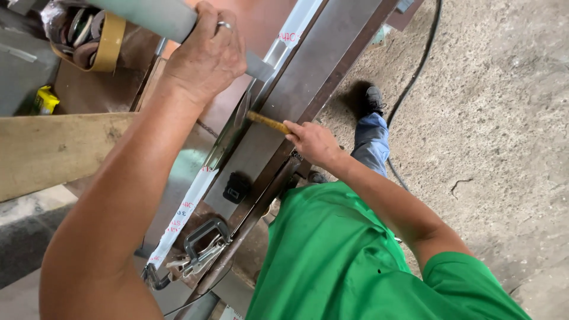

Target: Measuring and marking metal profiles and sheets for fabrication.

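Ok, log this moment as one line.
left hand: grips grey tube | right hand: holds brown stick on metal strip | clamp: lower end

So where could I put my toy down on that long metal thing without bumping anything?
The long metal piece looks bare above the stick the right hand holds. A smaller bare patch sits between the stick and the black block. The lower end is crowded by the clamp.
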